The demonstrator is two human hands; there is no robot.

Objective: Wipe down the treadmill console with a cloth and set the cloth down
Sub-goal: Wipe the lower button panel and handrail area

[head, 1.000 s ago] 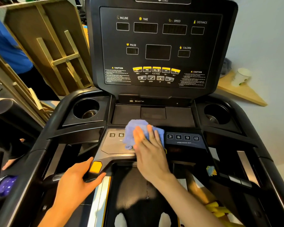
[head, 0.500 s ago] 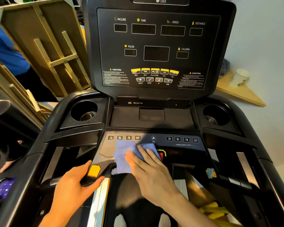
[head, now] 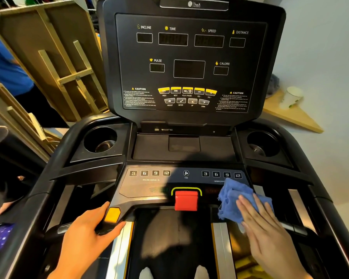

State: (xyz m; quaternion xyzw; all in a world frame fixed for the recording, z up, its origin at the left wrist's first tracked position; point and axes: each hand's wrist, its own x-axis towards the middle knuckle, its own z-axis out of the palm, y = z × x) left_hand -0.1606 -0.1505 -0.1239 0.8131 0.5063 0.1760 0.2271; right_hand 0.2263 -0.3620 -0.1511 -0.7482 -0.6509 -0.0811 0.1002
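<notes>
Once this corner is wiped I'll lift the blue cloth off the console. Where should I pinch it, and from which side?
Probably pinch the bunched upper-left folds of the blue cloth, coming down from above. The right hand lies flat on its lower right part, so that part is covered, while the raised folds near the speed buttons are free and thick. The left hand grips the handle by the orange button.

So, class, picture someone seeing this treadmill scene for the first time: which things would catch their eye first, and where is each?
Probably the bright red rectangular stop button, ringed in yellow at the centre of the lower console. Next, the crumpled blue cloth just to its right, pressed flat under the right hand below the speed keys. Then the orange button on the left handle, which the left hand holds.
</notes>
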